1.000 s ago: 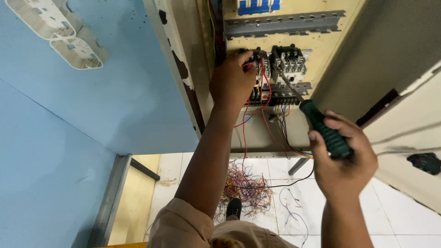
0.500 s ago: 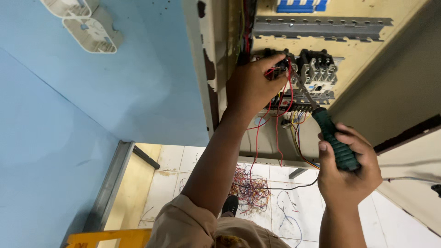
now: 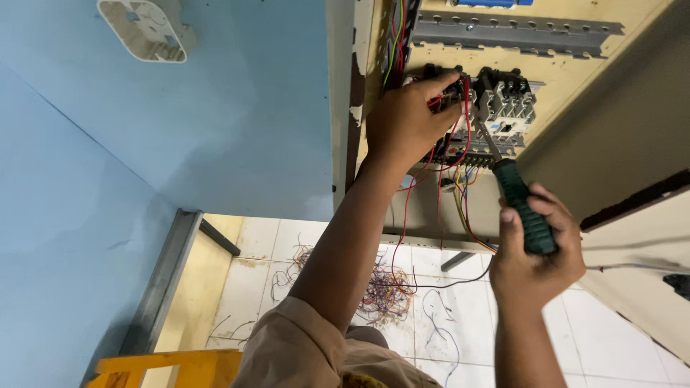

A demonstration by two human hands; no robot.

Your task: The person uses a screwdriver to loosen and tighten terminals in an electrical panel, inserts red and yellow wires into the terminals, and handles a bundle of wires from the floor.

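Change since a second ago: the view sits lower and further left, so the electrical panel (image 3: 575, 108) appears further right in the picture; the right hand (image 3: 535, 251) has risen, and the screwdriver tip, earlier short of the parts, now meets them.
Electrical panel: a beige open cabinet on a blue wall (image 3: 180, 144), with a grey slotted rail across the top.
Floor: white tiles, strewn with cut wire scraps (image 3: 388, 291).
Left hand (image 3: 406, 126): raised to the black component (image 3: 449, 86); fingertips pinch red wires (image 3: 463, 122) against it.
Right hand: fist clenched round the green handle, thumb lying along it.
Screwdriver (image 3: 521, 205): slants up and left from the fist; its bare shaft ends at the grey contactor (image 3: 507, 108), just right of the left fingertips.
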